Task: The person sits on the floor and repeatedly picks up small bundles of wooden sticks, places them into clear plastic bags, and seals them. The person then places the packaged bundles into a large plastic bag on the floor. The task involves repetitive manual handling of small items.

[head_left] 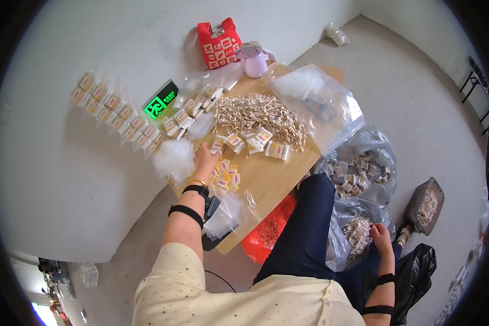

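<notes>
My left hand [205,160] is at the table's left part, its fingers closed about a small clear packet of cotton swabs [218,143] with a yellow label. Just below that hand lies a small pile of yellow-and-white label cards [226,175]. Down at the right, my right hand [381,237] has its fingers curled at the edge of the cotton swabs [357,232] in an open clear bag and seems to grip some. More filled packets [262,137] lie in front of a big heap of loose swabs [261,112] on the wooden table.
Packets stand in rows [114,103] along the wall beside a lit green sign [162,100]. A red bag [219,43] and lilac jug [254,61] are at the back. Clear plastic sheets [320,103] cover the right corner. A bag of packets [364,171], a red bag [269,228] and a dustpan [425,206] stand lower.
</notes>
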`<state>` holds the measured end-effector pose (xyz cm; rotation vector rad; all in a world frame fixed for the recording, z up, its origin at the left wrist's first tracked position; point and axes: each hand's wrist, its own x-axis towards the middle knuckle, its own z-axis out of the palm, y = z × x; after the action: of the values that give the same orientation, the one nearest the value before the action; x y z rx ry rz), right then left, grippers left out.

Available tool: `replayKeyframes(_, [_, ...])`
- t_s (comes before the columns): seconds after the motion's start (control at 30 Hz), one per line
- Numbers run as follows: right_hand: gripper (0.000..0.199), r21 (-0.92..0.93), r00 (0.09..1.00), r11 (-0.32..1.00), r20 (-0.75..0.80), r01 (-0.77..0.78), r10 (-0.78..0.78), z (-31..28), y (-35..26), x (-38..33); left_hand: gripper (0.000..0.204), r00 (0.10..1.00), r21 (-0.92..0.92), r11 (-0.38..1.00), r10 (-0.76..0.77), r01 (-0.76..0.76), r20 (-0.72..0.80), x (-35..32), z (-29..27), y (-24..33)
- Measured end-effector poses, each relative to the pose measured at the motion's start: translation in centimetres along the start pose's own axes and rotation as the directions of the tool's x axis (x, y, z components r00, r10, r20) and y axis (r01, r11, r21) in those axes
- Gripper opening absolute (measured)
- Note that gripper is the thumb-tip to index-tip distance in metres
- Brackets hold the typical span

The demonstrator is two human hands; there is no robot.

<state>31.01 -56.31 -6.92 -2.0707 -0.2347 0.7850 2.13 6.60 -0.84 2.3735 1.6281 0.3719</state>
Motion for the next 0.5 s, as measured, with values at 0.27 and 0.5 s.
replayKeyframes(0.27, [0.020, -0.034, 0.994, 0.996, -0.071, -0.083, 0.081, -2.8, 0.6, -1.6, 0.053, 0.999, 0.174, 0.984, -0.022, 0.029, -0.040, 2.7, 2.1, 2.5])
replayKeyframes(0.5, [0.019, -0.032, 0.979, 0.987, -0.127, 0.156, -0.159, -0.2, -7.1, 0.1, 0.035, 0.969, -0.809, 0.533, -0.144, 0.249, 0.203, 1.3, -3.8, 5.7])
